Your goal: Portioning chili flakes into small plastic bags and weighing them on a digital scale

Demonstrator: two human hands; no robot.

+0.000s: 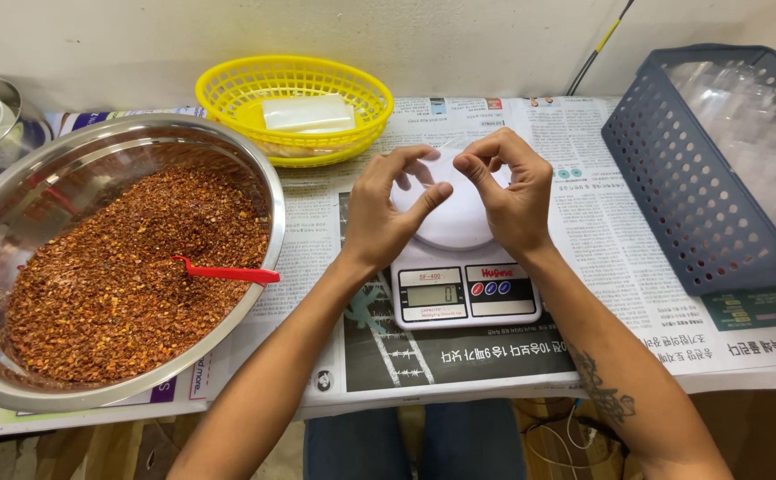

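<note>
2 hands, left [386,216] and right [508,197], pinch a barely visible clear bag above the scale [461,276]; its axis unclear.

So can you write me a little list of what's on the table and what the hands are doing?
left hand: above the scale, fingers pinched, maybe on a thin clear bag
right hand: same, facing the left
scale: white, digital, on newspaper
steel bowl: full of reddish-brown flakes
red scoop: lying in the flakes
yellow basket: behind, holds clear bags
grey basket: at right, more clear bags
</note>
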